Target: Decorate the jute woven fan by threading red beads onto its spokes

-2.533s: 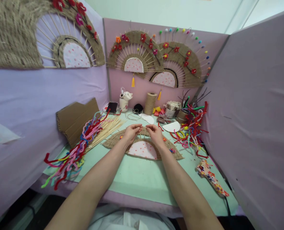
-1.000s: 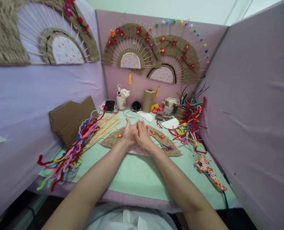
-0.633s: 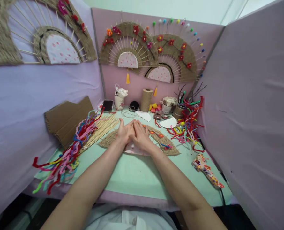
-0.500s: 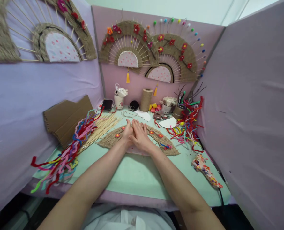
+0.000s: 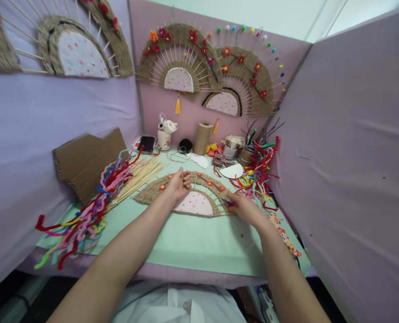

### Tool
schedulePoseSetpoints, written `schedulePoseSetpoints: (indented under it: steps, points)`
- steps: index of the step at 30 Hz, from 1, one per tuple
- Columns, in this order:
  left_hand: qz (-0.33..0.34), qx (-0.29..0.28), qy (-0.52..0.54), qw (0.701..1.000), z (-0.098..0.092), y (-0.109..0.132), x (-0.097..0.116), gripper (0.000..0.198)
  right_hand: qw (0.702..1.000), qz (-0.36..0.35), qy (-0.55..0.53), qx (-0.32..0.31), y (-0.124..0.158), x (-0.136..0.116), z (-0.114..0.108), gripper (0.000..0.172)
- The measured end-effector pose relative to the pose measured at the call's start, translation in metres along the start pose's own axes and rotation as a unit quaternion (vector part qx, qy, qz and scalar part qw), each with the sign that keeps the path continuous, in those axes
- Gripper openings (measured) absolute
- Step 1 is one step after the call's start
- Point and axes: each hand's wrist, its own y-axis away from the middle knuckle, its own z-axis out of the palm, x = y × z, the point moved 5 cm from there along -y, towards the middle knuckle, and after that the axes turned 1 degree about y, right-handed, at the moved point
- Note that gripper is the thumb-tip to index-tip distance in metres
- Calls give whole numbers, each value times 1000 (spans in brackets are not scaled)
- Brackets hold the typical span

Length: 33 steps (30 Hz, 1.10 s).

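A half-round fan [image 5: 145,193] of woven twine on thin sticks lies flat on the table, with small red flowers along its band and a dotted pale pink half-circle [image 5: 196,204] at its base. Over the fan's middle is my left hand [image 5: 180,186], fingers loosely curled, thumb apart, nothing visible in it. My right hand [image 5: 246,207] is at the fan's right end, its fingers closed around a short blue pipe cleaner [image 5: 227,202]. The hand covers that end of the fan and part of what it grips.
Pipe cleaners [image 5: 98,197], thin sticks [image 5: 140,177] and cardboard [image 5: 88,161] lie left. A twine spool [image 5: 202,139], a white glue gun in a cup [image 5: 166,134] and a phone [image 5: 146,143] stand behind. More pipe cleaners [image 5: 265,163] and a patterned tool [image 5: 283,235] are right.
My hands were pressed together above the fan's middle. They have parted; the right has moved right and down to the blue pipe cleaner, while the left stays over the fan.
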Motion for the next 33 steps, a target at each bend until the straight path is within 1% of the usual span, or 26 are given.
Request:
schedulePoseSetpoints:
  steps: [2, 3, 4, 6, 8, 10, 11, 13, 15, 17, 18, 19, 20, 22, 24, 26, 27, 28, 29, 30, 31, 33]
  points:
    - [7, 9, -14, 1000, -1, -2, -1, 17, 1000, 12, 5, 10, -3, 3, 9, 32]
    - [11, 13, -20, 1000, -2, -2, -1, 15, 1000, 19, 6, 17, -6, 3, 11, 27]
    - [16, 15, -26, 999, -2, -3, 0, 18, 999, 26, 6, 26, -9, 3, 12, 21]
    - [27, 15, -37, 999, -2, -2, 1, 26, 999, 33, -4, 43, -10, 2, 6, 13]
    - [37, 7, -46, 998, -2, -1, 2, 24, 997, 14, -35, 65, 1, -1, -11, 11]
    - [39, -3, -52, 998, -2, 0, 4, 17, 994, -13, -75, 80, 29, -5, -32, 15]
    - [38, -9, -54, 998, -1, 0, 4, 14, 993, -17, -91, 72, 48, -6, -41, 18]
    - [31, -22, -56, 998, 0, 1, 5, 14, 994, -7, -112, 17, 92, -6, -50, 20]
    - [20, -38, -52, 998, 1, 0, 4, 21, 991, 20, -114, -62, 139, -3, -46, 19]
    - [9, -53, -47, 997, 2, 0, 3, 28, 985, 60, -93, -136, 179, 4, -34, 15]
    - [4, -59, -44, 997, 3, -1, 2, 31, 982, 83, -78, -150, 193, 8, -29, 16]
    - [2, -63, -44, 997, 3, -1, 2, 33, 981, 99, -68, -151, 202, 12, -26, 18]
    - [2, -64, -48, 997, 3, -1, 2, 33, 981, 110, -65, -147, 206, 15, -25, 24]
    - [11, -61, -60, 996, 2, -1, 2, 30, 983, 111, -77, -127, 201, 14, -28, 39]
    - [25, -55, -75, 995, 2, 0, 2, 20, 985, 86, -103, -111, 181, 2, -36, 48]
    - [32, -52, -85, 994, 2, 1, 1, 6, 985, 36, -129, -105, 149, -18, -43, 46]
    - [34, -50, -92, 994, 1, 2, 0, 8, 984, 2, -145, -100, 130, -30, -44, 43]
    - [38, -48, -99, 993, 1, 2, 0, 14, 981, -34, -166, -93, 109, -43, -44, 38]
    - [44, -46, -107, 992, 1, 2, -1, 19, 978, -62, -186, -70, 86, -54, -42, 35]
    - [52, -44, -114, 991, 1, 2, -1, 23, 975, -80, -206, -30, 62, -64, -40, 33]
    - [61, -44, -119, 990, 1, 2, -2, 24, 969, -84, -231, 26, 38, -70, -36, 34]
    - [80, -43, -120, 989, 2, 1, -4, 26, 951, -63, -268, 143, -7, -79, -24, 41]
